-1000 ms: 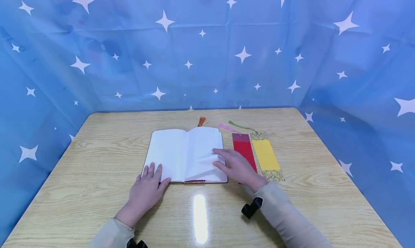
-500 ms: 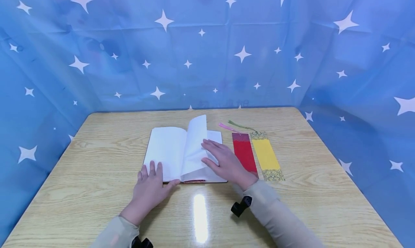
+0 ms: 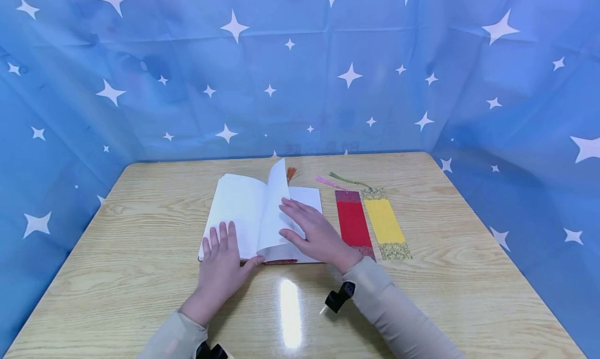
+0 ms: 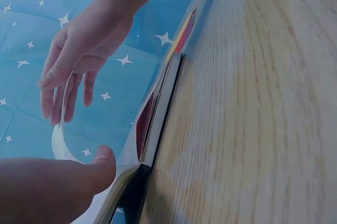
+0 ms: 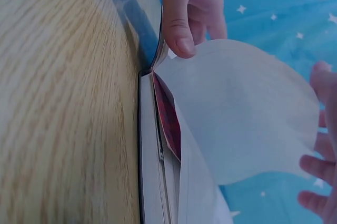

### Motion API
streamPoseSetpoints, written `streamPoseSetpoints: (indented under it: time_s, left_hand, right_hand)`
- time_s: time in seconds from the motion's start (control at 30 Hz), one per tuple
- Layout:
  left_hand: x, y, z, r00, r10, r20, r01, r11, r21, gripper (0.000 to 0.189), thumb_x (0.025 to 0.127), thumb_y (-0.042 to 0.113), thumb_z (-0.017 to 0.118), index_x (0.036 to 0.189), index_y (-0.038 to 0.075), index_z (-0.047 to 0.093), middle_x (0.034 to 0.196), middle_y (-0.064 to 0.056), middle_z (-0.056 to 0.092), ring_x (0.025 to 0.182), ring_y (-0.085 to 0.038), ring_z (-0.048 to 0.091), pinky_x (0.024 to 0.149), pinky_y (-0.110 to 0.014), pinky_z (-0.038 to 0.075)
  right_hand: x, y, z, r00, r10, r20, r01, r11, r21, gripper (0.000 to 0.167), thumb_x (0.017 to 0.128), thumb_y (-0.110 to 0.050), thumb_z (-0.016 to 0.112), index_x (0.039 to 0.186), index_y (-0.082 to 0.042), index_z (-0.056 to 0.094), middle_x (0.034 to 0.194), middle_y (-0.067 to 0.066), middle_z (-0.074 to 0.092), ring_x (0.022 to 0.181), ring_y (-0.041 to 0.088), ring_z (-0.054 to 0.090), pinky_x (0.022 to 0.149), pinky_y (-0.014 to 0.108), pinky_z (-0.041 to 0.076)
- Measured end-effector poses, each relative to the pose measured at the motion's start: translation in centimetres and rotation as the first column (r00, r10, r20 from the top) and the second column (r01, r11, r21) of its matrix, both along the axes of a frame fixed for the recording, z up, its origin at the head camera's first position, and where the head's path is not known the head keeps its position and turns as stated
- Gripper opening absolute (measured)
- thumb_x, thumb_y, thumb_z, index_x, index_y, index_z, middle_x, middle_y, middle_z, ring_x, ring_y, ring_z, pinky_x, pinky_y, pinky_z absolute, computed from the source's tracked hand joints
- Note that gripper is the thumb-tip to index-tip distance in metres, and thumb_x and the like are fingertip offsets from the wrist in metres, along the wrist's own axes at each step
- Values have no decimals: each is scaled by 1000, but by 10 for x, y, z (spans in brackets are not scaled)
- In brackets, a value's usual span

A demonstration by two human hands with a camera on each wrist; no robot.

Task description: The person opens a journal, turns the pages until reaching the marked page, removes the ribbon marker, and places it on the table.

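An open notebook (image 3: 239,208) with blank white pages lies on the table. My left hand (image 3: 220,265) rests with fingers spread on the left page's lower part, thumb beside the bottom of the spine. My right hand (image 3: 316,234), fingers extended, touches a raised page (image 3: 274,208) that stands curved up from the spine. In the right wrist view this page (image 5: 242,108) bows between the two hands. A dark red patterned bookmark (image 5: 167,118) is tucked between the pages beneath, mostly hidden; its orange tassel (image 3: 291,173) pokes out past the top edge.
Right of the notebook lie a red bookmark (image 3: 353,221) with a pink tassel and a yellow bookmark (image 3: 386,221) with a green tassel. The right forearm passes close to the red one. A blue star-patterned cloth (image 3: 300,88) hangs behind the wooden table (image 3: 154,218).
The right hand has moved left, lifting the page off the right side and bending it upright toward the spine. The left hand has shifted slightly right, its thumb reaching the spine.
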State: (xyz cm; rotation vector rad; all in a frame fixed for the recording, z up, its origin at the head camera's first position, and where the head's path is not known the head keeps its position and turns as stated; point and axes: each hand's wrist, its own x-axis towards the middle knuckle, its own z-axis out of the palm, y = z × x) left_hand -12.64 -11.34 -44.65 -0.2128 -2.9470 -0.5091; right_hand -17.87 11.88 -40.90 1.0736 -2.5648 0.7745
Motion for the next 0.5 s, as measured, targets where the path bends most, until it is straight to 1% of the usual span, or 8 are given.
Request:
streamPoseSetpoints:
  time_s: [0.1,0.17,0.27,0.33,0.4,0.43,0.47,0.5]
  left_hand:
    - [1,1,1,999,-19,-31,20,999,27,106,79,61,60,144,-9,15,146,-33,16,134,-49,8,107,-59,7]
    - [0,1,1,997,-39,-71,42,998,46,104,80,58,63,144,-8,14,146,-33,16,134,-49,10,107,-59,8]
    - [0,3,2,983,-93,-156,105,992,73,99,81,48,66,144,-8,14,146,-34,15,135,-47,12,107,-59,12]
    - [0,5,3,966,-133,-221,157,983,95,95,82,40,68,144,-7,14,147,-33,12,136,-44,11,106,-59,14]
    - [0,6,4,944,-167,-284,204,973,108,93,82,33,70,145,-6,13,150,-30,5,138,-40,8,105,-59,16]
    - [0,7,5,932,-178,-315,223,968,112,94,82,30,70,146,-5,11,151,-28,1,139,-38,5,105,-59,17]
    - [-1,7,5,915,-189,-356,245,963,117,94,82,26,70,146,-5,10,151,-28,-2,139,-38,4,105,-59,16]
    - [-1,7,6,901,-195,-388,258,959,115,92,84,26,68,146,-5,7,151,-28,-5,139,-38,2,106,-58,16]
  right_hand:
    - [1,1,1,1000,15,-21,-16,999,-29,55,93,-37,54,139,-9,44,147,4,36,134,17,32,106,44,30]
    - [1,3,1,999,28,-40,-30,998,-52,55,94,-39,51,139,-8,44,146,5,37,134,17,32,106,44,30]
    - [1,5,1,996,47,-81,-53,995,-82,58,96,-45,43,138,-6,44,145,7,38,134,18,32,106,44,30]
    - [1,6,1,992,55,-109,-66,993,-101,60,97,-49,38,138,-5,44,145,8,39,134,19,33,106,44,29]
    - [1,6,1,989,59,-138,-75,990,-116,62,97,-50,36,137,-4,44,144,9,40,133,20,34,106,44,30]
    - [2,7,1,987,59,-149,-78,989,-123,62,97,-50,36,137,-4,45,143,9,41,133,21,35,106,44,30]
    - [2,7,1,986,56,-157,-76,989,-126,62,97,-50,36,137,-4,45,143,9,41,132,20,35,105,44,31]
    - [2,7,1,985,53,-165,-75,989,-128,61,97,-50,36,137,-4,45,143,9,41,132,20,36,105,44,31]
